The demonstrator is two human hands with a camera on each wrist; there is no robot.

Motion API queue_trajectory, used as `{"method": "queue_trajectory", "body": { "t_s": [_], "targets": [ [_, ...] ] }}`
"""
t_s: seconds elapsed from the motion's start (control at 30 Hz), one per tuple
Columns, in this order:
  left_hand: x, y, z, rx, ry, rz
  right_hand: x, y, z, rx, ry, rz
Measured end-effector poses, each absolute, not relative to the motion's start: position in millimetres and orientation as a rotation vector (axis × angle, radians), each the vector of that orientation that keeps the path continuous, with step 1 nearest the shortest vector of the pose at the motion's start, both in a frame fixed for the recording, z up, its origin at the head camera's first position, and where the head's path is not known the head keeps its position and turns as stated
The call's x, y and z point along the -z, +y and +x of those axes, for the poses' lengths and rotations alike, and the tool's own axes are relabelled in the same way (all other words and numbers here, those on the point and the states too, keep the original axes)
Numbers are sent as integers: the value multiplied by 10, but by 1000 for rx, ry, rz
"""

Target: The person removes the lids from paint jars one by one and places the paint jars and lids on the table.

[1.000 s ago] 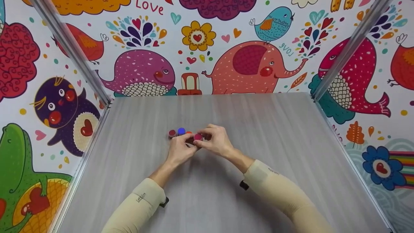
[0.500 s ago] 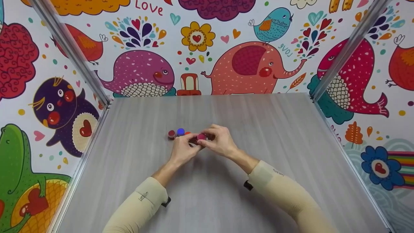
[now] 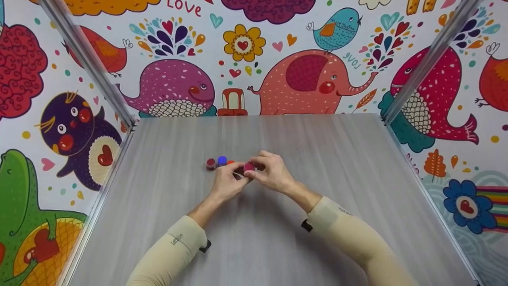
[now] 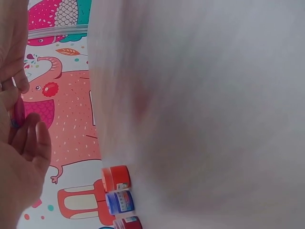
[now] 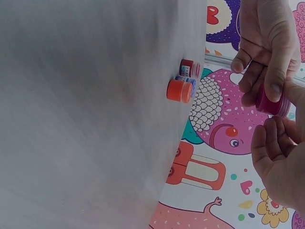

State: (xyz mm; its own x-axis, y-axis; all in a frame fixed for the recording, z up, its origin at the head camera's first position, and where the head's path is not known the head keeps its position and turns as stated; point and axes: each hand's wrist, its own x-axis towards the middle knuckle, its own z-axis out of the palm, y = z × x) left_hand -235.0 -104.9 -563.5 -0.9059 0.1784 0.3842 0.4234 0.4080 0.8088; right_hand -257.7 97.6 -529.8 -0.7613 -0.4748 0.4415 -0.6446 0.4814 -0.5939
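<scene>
Both hands hold one small magenta paint jar [image 3: 249,167] above the grey table, its round lid facing up in the head view. My left hand [image 3: 228,182] grips it from the left; in the right wrist view the left thumb lies along the jar's side [image 5: 271,101]. From the right, my right hand [image 3: 274,172] has its thumb and fingers curled at the lid end. Part of the jar is hidden by the fingers. Just beyond the left hand stand a dark red paint jar [image 3: 210,164], a blue paint jar [image 3: 222,161] and an orange paint jar [image 3: 230,163], the last partly covered.
The three standing jars form a close row on the table [image 3: 317,151], as the orange jar [image 4: 116,178] shows in the left wrist view. Metal rails [image 3: 93,73] run along the sides, and walls printed with cartoon animals enclose the table.
Both hands, with the magenta jar between them, have shifted slightly to the right. The fingers stay around the jar, and the three standing jars have not moved.
</scene>
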Motion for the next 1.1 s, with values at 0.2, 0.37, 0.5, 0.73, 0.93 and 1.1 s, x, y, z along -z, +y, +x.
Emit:
{"method": "queue_trajectory", "body": {
  "t_s": [0.2, 0.37, 0.5, 0.73, 0.93, 1.1],
  "targets": [
    [5620, -1024, -2363, 1540, -2438, -558, 5274, 1029, -2590, -1141, -2495, 1028],
    [5617, -1008, -2365, 1556, -2431, -568, 5266, 1070, -2608, -1122, -2502, 1068],
    [5608, -1000, -2366, 1575, -2426, -580, 5249, 1094, -2612, -1114, -2501, 1092],
    [5601, -1001, -2375, 1618, -2400, -614, 5218, 1134, -2614, -1161, -2491, 1126],
    [5600, -991, -2369, 1663, -2393, -611, 5208, 1163, -2642, -1176, -2493, 1160],
    [5592, -988, -2366, 1719, -2403, -585, 5215, 1201, -2670, -1142, -2445, 1231]
  ]
}}
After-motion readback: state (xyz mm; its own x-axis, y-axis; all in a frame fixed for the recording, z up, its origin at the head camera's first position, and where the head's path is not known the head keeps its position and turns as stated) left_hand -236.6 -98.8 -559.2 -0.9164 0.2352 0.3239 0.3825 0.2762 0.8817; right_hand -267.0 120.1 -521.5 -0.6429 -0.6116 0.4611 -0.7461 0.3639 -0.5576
